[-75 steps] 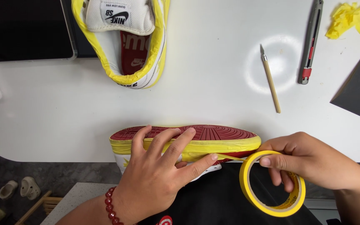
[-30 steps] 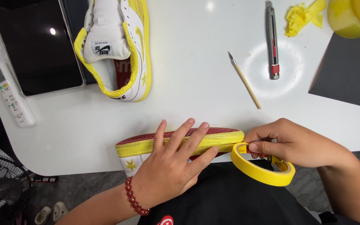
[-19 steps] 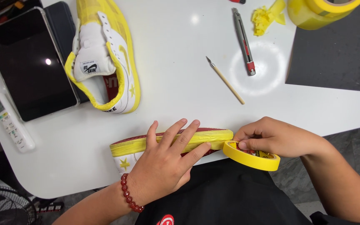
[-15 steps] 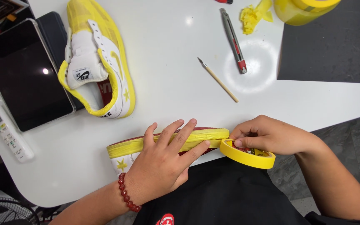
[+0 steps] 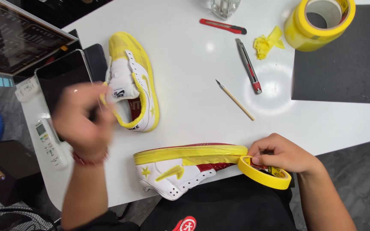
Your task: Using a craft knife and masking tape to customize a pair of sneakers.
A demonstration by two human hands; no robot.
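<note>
A white and red sneaker (image 5: 174,171) lies on its side at the table's near edge, its sole band covered with yellow masking tape. My right hand (image 5: 284,153) grips a small yellow tape roll (image 5: 265,174) at the shoe's toe end, and the strip runs from the roll onto the sole. My left hand (image 5: 82,119) is lifted off this shoe and hangs blurred over the table's left side. It is close to the heel of a second sneaker (image 5: 134,81), which is partly masked in yellow. Whether its fingers hold anything is too blurred to tell.
A dark tablet (image 5: 61,75) and a white remote (image 5: 49,140) lie at the left edge. Further back are a grey-red utility knife (image 5: 248,66), a red cutter (image 5: 223,26), a thin craft knife (image 5: 236,100), crumpled yellow tape (image 5: 268,40), stacked wide tape rolls (image 5: 318,23) and a black mat (image 5: 343,68).
My left hand has let go of the sneaker's sole and swung up and to the left. The right hand stays on the tape roll at the toe. The camera view has widened.
</note>
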